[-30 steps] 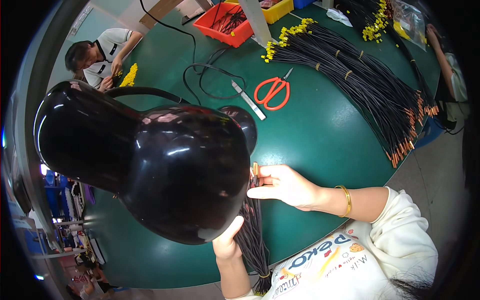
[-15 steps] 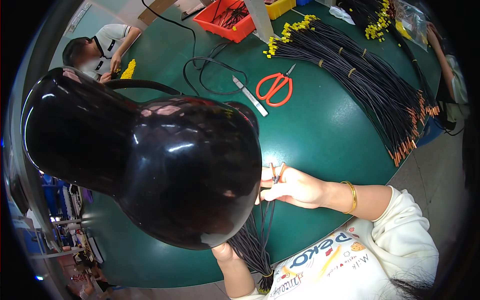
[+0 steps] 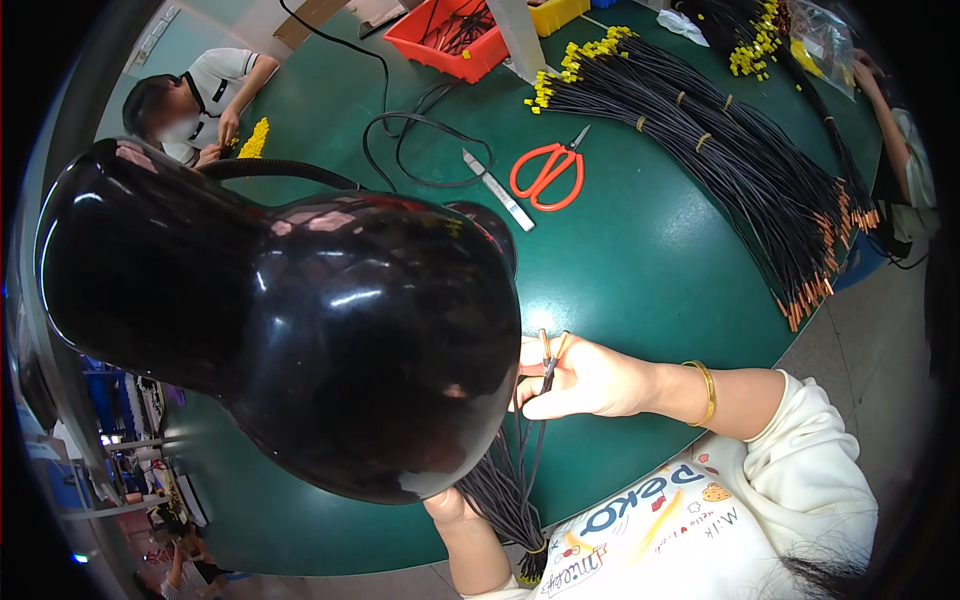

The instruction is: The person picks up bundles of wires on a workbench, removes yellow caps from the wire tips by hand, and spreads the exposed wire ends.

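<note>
My right hand (image 3: pixel 598 380) is closed around a few thin black cables (image 3: pixel 549 372), whose copper-coloured tips (image 3: pixel 544 345) stick up past the fingers. These cables run down into a tied bundle of black cables (image 3: pixel 505 500) against my body. A large glossy black lamp shade (image 3: pixel 380 340) blocks much of the view between my arms. Only the wrist and heel of my left hand (image 3: pixel 448 506) show below the shade, beside the bundle. Its fingers are hidden, so what it holds cannot be seen.
Orange-handled scissors (image 3: pixel 548 178) and a utility knife (image 3: pixel 500 190) lie on the green table (image 3: pixel 640 270). Many tied black cables (image 3: pixel 720 150) with yellow ends spread at right. A red bin (image 3: pixel 450 45) stands at the back. Co-workers sit at far left (image 3: pixel 215 95) and right (image 3: pixel 890 130).
The copper tips and the fingers of my right hand have shifted slightly. The rest looks nearly the same.
</note>
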A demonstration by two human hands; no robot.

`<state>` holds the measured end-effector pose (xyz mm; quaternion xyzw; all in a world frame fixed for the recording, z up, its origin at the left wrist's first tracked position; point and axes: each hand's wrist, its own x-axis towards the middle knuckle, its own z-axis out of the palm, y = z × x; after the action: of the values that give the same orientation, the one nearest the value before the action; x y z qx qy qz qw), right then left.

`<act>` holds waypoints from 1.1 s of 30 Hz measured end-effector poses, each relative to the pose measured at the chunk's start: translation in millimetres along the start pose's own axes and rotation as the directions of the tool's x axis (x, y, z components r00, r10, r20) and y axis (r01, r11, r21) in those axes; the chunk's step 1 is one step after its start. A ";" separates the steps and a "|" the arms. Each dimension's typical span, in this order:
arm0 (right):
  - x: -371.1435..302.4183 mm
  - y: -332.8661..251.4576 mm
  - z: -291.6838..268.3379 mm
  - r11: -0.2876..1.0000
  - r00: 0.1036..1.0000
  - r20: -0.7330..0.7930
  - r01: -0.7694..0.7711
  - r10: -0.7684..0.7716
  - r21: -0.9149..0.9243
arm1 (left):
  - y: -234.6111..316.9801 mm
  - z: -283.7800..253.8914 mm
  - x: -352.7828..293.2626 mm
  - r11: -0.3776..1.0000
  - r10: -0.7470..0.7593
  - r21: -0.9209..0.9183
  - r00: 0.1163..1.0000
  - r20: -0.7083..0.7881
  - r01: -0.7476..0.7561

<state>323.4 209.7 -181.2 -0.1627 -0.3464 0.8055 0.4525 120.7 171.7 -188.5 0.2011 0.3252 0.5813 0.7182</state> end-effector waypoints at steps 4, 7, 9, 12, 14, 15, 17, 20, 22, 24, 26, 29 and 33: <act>-1.1 -0.8 -2.8 1.000 1.000 0.021 -0.014 0.014 0.008 | -4.3 -19.4 2.7 0.988 0.078 0.144 0.992 -0.102 -0.063; -2.6 2.1 -6.5 1.000 1.000 0.023 -0.010 0.010 0.011 | -8.4 -7.4 -1.1 0.999 0.046 0.021 0.994 -0.095 -0.044; -1.0 1.2 -3.8 1.000 1.000 0.024 0.004 -0.004 0.011 | -7.8 4.6 0.8 1.000 0.027 0.013 0.999 -0.033 -0.027; 0.7 -7.2 1.9 0.989 0.993 -0.064 -0.110 0.104 -0.103 | -7.1 13.5 -2.2 0.999 -0.026 0.027 0.997 -0.066 0.028; 1.6 -7.3 2.3 0.991 0.989 -0.111 -0.110 0.101 -0.077 | -8.9 24.7 -0.5 0.973 -0.016 0.229 1.000 0.017 0.011; 1.6 -8.4 2.4 0.987 0.984 -0.118 -0.142 0.133 -0.072 | -10.3 23.3 2.5 0.974 -0.038 0.225 0.996 0.078 0.019; 1.5 -6.8 0.2 0.976 0.979 -0.133 -0.171 0.153 -0.137 | -11.1 26.3 3.2 0.969 -0.042 0.246 0.995 0.095 0.017; 0.6 -10.2 0.6 0.957 0.977 -0.144 -0.186 0.156 -0.222 | -10.2 23.1 -2.8 0.957 -0.050 0.288 0.998 0.025 0.040; 0.8 -9.9 2.0 0.954 0.981 -0.135 -0.172 0.143 -0.243 | -10.3 15.5 -3.4 0.955 -0.001 0.295 0.995 -0.104 0.032; 0.0 -7.7 3.3 0.991 0.987 -0.110 -0.123 0.117 -0.052 | -10.7 15.7 -2.6 0.965 -0.005 0.262 0.994 -0.105 0.032; 0.0 -8.2 -0.1 0.983 0.984 -0.096 -0.157 0.148 -0.093 | -11.2 16.7 -2.1 0.965 0.007 0.262 0.994 -0.109 0.022; -0.6 -9.9 0.6 0.977 0.982 -0.086 -0.176 0.166 -0.122 | -11.1 15.1 -2.0 0.971 -0.022 0.237 0.996 -0.085 0.042; 0.0 -10.1 1.2 0.975 0.980 -0.074 -0.193 0.186 -0.108 | -10.8 8.0 -3.4 0.966 -0.012 0.254 0.994 -0.111 0.040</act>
<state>328.9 212.8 -173.3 -0.2460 -0.3603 0.8183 0.3742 133.6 166.6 -189.2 0.2561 0.4386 0.5349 0.6752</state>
